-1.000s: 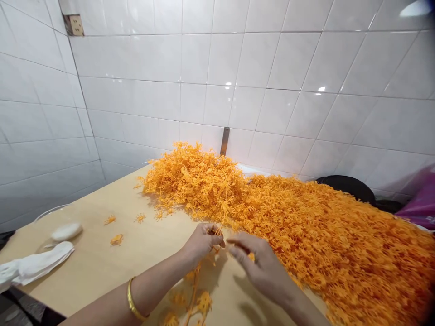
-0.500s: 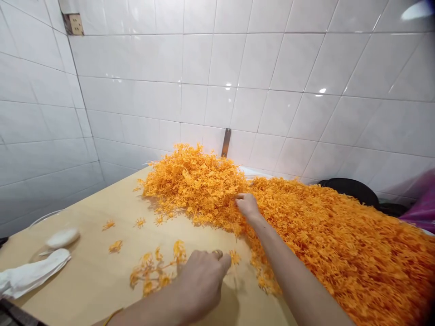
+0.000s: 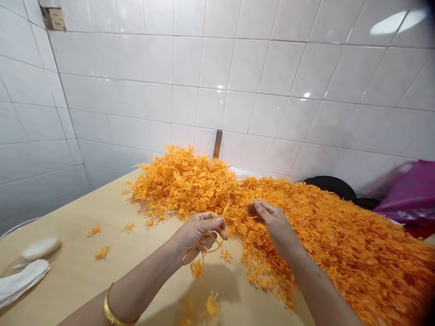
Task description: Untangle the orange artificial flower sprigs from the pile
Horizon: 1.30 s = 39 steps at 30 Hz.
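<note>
Bright overhead light. Glare on glossy white ceramic wall tiles [image 3: 396, 22]; soft shadows on the pale wooden tabletop [image 3: 204, 285]; bowed frame edges.

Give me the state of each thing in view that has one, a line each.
Left hand: curled, gripping a sprig
Orange sprig: dangling from left hand
Right hand: open, raised over heap, empty
Orange heap: piled by wall, spread rightward
Bangle: on left wrist
White cloth: lying flat on table
Purple bag: crumpled beyond heap
</note>
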Each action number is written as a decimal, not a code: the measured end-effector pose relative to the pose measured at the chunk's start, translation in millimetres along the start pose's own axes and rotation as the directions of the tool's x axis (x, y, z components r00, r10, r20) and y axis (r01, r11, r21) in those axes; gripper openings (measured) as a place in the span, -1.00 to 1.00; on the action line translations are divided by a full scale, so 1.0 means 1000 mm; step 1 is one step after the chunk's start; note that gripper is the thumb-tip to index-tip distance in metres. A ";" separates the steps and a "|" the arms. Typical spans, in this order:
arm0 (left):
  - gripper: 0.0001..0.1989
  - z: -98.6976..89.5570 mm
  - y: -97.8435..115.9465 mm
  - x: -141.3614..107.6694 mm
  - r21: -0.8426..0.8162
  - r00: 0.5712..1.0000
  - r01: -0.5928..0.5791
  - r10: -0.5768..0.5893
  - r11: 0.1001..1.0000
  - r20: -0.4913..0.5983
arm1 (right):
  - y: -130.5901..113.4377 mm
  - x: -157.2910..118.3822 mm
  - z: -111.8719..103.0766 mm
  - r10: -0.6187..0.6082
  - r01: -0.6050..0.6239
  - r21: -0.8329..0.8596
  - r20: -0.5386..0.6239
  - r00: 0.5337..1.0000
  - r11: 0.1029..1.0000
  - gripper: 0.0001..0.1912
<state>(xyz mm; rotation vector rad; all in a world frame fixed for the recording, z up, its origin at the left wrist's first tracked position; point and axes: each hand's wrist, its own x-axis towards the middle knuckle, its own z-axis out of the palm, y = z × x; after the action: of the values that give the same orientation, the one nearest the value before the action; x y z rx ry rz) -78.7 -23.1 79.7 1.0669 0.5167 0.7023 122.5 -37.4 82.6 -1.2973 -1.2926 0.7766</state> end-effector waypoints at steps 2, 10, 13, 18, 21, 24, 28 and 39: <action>-0.81 0.005 -0.001 0.009 -0.089 0.999 0.035 -0.035 0.995 0.004 | 0.003 -0.013 0.002 0.063 -0.074 0.098 0.109 0.992 0.992 -0.58; -0.82 0.024 0.011 0.040 -0.392 0.979 -0.060 -0.022 0.918 -0.202 | 0.011 -0.065 0.030 0.125 -0.240 0.164 0.512 0.850 0.957 -0.56; -0.83 0.023 0.003 0.044 -0.380 0.969 -0.098 0.001 0.920 -0.246 | 0.010 -0.075 0.034 0.113 -0.236 0.173 0.526 0.843 0.956 -0.70; -0.69 -0.007 -0.014 0.030 -0.239 0.931 0.080 -0.158 0.968 -0.330 | 0.015 -0.076 0.026 0.193 -0.327 0.194 0.503 0.843 0.925 -0.66; -0.61 -0.032 -0.021 0.009 -0.112 0.912 0.136 -0.168 0.984 -0.374 | 0.016 -0.073 0.020 0.214 -0.323 0.172 0.460 0.862 0.931 -0.66; -0.64 -0.041 -0.029 -0.010 -0.020 0.934 0.142 -0.140 0.990 -0.328 | 0.014 -0.070 0.020 0.197 -0.315 0.206 0.448 0.872 0.926 -0.66; -0.67 -0.026 -0.039 -0.018 0.001 0.964 0.201 -0.197 0.980 -0.179 | 0.014 -0.066 0.030 0.185 -0.383 0.291 0.530 0.827 0.877 -0.64; -0.85 0.012 -0.035 0.013 -0.193 1.000 0.024 -0.023 0.981 0.008 | 0.021 -0.061 0.031 0.306 -0.512 0.374 0.487 0.818 0.773 -0.67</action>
<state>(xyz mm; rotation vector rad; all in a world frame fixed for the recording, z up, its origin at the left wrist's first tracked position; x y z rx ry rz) -51.9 -31.4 51.7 0.8796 0.4456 0.7129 86.7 -84.3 42.2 -1.0345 -1.0055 1.6556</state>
